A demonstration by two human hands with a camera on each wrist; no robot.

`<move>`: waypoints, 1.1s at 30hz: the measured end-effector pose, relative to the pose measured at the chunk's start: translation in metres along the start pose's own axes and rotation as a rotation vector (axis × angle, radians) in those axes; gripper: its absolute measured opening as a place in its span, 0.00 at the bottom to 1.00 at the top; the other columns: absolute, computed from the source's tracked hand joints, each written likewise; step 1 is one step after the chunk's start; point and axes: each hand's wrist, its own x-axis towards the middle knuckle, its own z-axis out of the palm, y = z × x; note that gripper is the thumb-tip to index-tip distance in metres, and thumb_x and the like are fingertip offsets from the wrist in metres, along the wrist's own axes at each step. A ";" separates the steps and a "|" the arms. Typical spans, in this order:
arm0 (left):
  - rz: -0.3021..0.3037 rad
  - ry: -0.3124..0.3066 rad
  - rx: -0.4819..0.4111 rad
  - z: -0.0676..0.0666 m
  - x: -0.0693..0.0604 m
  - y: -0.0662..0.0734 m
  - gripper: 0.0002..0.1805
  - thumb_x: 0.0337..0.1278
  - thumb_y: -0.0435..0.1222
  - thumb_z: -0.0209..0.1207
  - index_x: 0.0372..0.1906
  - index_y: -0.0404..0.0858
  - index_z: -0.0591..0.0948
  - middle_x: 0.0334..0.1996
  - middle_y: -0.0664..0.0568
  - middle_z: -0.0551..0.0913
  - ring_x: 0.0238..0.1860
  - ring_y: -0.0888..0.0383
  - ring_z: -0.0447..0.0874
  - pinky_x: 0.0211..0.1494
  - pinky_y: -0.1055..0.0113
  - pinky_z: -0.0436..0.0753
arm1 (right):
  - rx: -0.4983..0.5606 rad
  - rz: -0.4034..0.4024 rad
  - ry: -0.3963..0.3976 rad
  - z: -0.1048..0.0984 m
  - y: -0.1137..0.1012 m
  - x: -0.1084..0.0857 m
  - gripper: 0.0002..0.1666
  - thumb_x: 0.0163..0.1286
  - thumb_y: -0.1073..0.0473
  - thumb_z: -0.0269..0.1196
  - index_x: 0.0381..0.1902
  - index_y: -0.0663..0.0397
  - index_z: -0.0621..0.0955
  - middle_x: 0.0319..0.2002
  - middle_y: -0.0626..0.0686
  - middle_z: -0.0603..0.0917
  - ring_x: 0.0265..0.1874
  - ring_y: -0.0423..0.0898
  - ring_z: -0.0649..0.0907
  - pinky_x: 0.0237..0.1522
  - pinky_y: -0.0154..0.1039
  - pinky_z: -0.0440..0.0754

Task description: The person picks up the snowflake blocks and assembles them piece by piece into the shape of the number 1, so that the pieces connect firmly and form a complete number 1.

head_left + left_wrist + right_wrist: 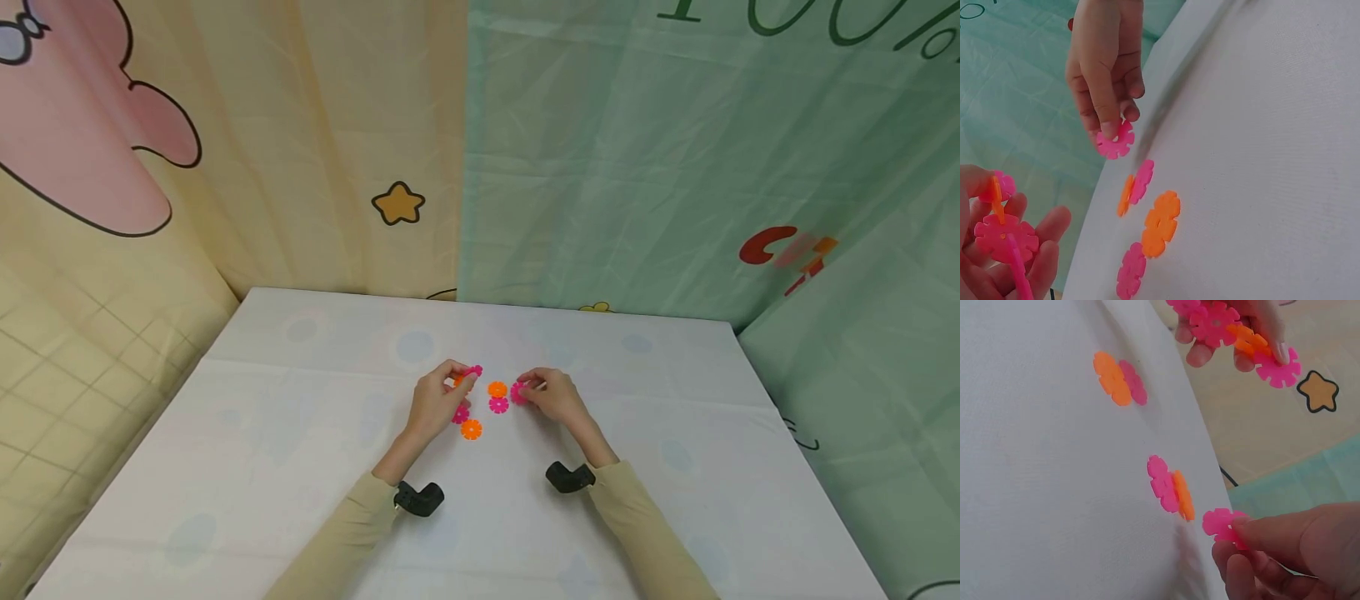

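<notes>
My left hand [435, 402] holds a short chain of notched, flower-shaped plastic discs, pink and orange, slotted into one another; a pink disc [1006, 237] sits mid-chain. In the right wrist view, thumb and fingers pinch the chain's orange disc [1249, 340] and end pink disc [1279, 367]. My right hand [555, 394] pinches a single pink disc [1217, 523] between thumb and fingers, apart from the chain. Between the hands, an orange disc [497, 388] and a pink disc [498, 405] lie against each other on the table.
Closer to me, another orange disc [471, 429] lies beside a pink disc [460, 414], partly under the left hand in the head view. The white-covered table [300, 467] meets curtains behind and at the sides. Each wrist carries a black camera [420, 498].
</notes>
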 end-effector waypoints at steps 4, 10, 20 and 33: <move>0.000 0.002 -0.001 0.001 0.000 0.000 0.10 0.62 0.40 0.61 0.41 0.38 0.81 0.34 0.45 0.83 0.23 0.50 0.84 0.20 0.74 0.75 | 0.068 -0.059 0.051 0.001 -0.004 -0.001 0.11 0.65 0.62 0.64 0.45 0.60 0.82 0.32 0.56 0.81 0.22 0.44 0.79 0.26 0.31 0.81; 0.000 -0.011 -0.010 0.003 -0.001 -0.001 0.08 0.62 0.39 0.61 0.39 0.38 0.80 0.32 0.46 0.83 0.25 0.49 0.85 0.22 0.75 0.75 | 0.152 -0.131 0.144 0.005 -0.010 -0.002 0.12 0.67 0.60 0.63 0.46 0.58 0.81 0.30 0.55 0.81 0.23 0.45 0.81 0.26 0.29 0.80; 0.018 -0.045 -0.022 0.009 0.000 0.000 0.09 0.63 0.41 0.60 0.41 0.39 0.81 0.33 0.45 0.86 0.25 0.47 0.85 0.21 0.72 0.77 | 0.291 -0.215 0.194 0.005 -0.021 -0.006 0.13 0.66 0.62 0.63 0.49 0.58 0.81 0.30 0.59 0.83 0.31 0.60 0.84 0.27 0.28 0.82; 0.029 -0.032 0.071 0.014 -0.001 0.001 0.09 0.62 0.43 0.60 0.39 0.41 0.81 0.33 0.47 0.86 0.24 0.51 0.85 0.22 0.71 0.78 | 0.367 -0.232 0.231 0.011 -0.035 -0.008 0.14 0.67 0.64 0.62 0.48 0.65 0.81 0.30 0.70 0.81 0.25 0.56 0.82 0.33 0.51 0.85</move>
